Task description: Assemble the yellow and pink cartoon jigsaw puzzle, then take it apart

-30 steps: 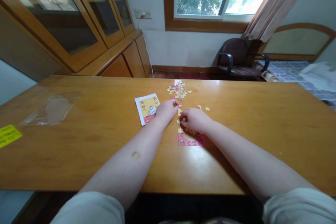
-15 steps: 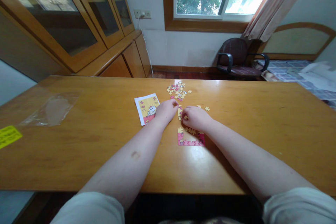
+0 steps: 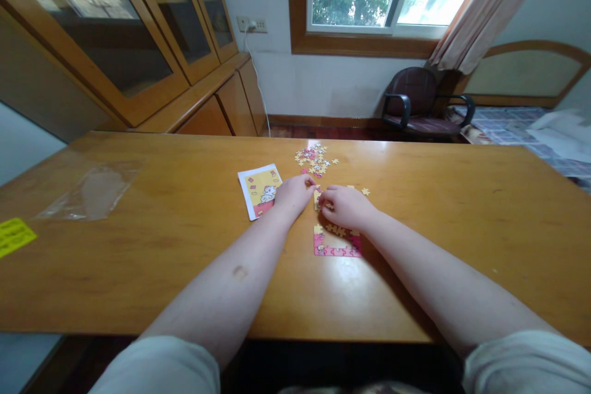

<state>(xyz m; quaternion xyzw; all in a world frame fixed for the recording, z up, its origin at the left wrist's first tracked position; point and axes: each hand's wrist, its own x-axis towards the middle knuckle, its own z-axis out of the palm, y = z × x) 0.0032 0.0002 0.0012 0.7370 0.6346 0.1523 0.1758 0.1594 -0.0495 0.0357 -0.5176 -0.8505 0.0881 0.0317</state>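
On the wooden table, a partly joined puzzle border (image 3: 338, 252) in pink and yellow lies in front of my hands. A short joined strip of pieces (image 3: 317, 198) stands between my two hands. My left hand (image 3: 296, 192) is closed, its fingertips pinched at the strip's upper left; what they hold is too small to make out. My right hand (image 3: 344, 204) curls over the strip's right side, fingers closed, their contents hidden. The picture card (image 3: 261, 191) with a white cartoon figure lies partly under my left hand. A heap of loose pieces (image 3: 314, 159) sits beyond both hands.
A clear plastic bag (image 3: 96, 194) and a yellow label (image 3: 16, 237) lie on the table's left. One loose piece (image 3: 365, 191) rests right of my right hand. Behind the table are a glass-doored cabinet (image 3: 152, 18) and a brown armchair (image 3: 413, 101).
My right hand's fingers have shifted slightly at the strip. My left hand keeps its pinch in nearly the same place. The whole view has moved a little.
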